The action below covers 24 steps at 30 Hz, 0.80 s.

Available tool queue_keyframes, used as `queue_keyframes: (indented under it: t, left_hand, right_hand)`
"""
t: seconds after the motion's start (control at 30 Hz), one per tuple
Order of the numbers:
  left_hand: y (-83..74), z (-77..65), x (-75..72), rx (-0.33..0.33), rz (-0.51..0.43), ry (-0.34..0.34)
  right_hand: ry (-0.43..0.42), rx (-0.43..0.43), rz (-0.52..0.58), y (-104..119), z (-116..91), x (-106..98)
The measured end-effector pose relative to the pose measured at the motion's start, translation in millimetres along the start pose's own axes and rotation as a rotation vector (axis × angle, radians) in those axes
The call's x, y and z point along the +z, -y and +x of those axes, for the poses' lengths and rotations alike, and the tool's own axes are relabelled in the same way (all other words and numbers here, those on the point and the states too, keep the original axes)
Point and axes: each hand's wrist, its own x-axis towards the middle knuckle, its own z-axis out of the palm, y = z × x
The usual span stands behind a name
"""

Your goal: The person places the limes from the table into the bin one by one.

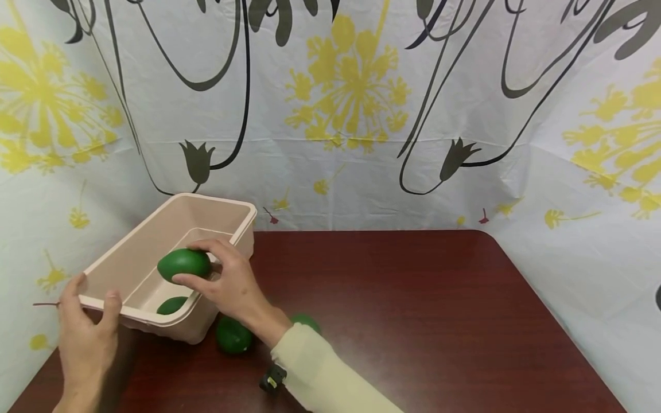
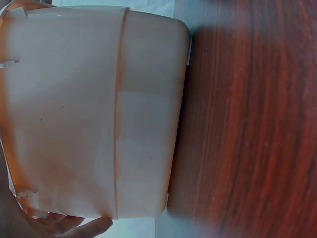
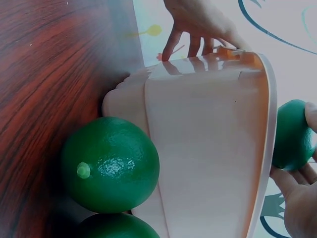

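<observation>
A beige plastic bin stands at the table's left side. My left hand grips its near left corner, thumb over the rim and fingers along the outside. Over the bin's opening, my right hand holds a green lime between thumb and fingers. Below it, another lime lies inside the bin, partly hidden by the near rim. Outside, against the bin's near right corner, sits a lime; the right wrist view shows its stem nub. One more lime is mostly hidden behind the right forearm.
The dark red wooden table stretches away to the right of the bin. A white cloth printed with yellow flowers and dark stems hangs behind and at both sides. In the left wrist view, the bin's outer wall fills the left half.
</observation>
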Motion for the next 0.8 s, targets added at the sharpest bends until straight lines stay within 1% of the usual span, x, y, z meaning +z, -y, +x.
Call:
queue_keyframes:
  t: [0.13,0.3,0.37,0.43,0.53,0.63,0.8]
  left_hand:
    - [0.8,0.1,0.2,-0.008,0.002,0.003]
    - [1.9,0.0,0.9,-0.003,-0.012,0.002]
    - [2.1,-0.4,0.8,-0.009,-0.010,0.007]
    - [1.9,-0.8,0.8,-0.010,-0.007,0.008]
    - [1.1,-0.7,0.5,-0.013,-0.009,0.009]
    - [0.3,0.3,0.6,-0.005,-0.018,0.007]
    - [0.3,0.8,0.6,0.000,-0.019,0.003]
  right_hand:
    - [0.024,-0.003,-0.015,0.1,1.1,2.1]
    - [0.048,-0.020,-0.122,-0.4,1.9,2.9]
    - [0.062,-0.014,-0.125,-0.5,1.7,2.3]
    - [0.077,0.007,-0.098,-0.8,1.2,1.2]
    - [0.081,0.061,0.003,-1.0,0.2,-1.3]
    - [0.069,0.091,0.093,-2.0,-1.3,-4.4]
    - [0.043,0.078,0.132,-3.8,-3.9,-11.5]
